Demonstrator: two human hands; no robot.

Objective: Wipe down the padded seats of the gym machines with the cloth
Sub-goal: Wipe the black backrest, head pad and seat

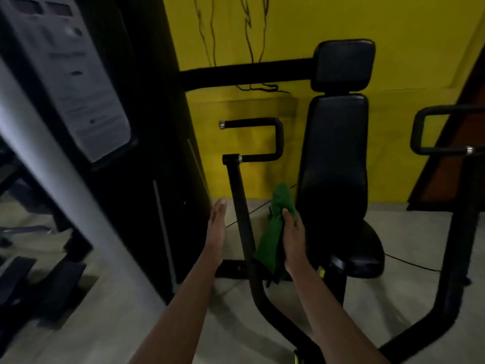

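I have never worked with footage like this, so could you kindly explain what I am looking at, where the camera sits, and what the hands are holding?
The single picture comes from a camera worn on a person's head, looking forward and down, so the two bare arms reaching in are the wearer's own. The right hand grips a green cloth; the left hand is open and holds nothing. Ahead stands a black gym machine against a yellow wall, with a padded backrest, a headrest, a seat pad and curved handles. The floor is grey.
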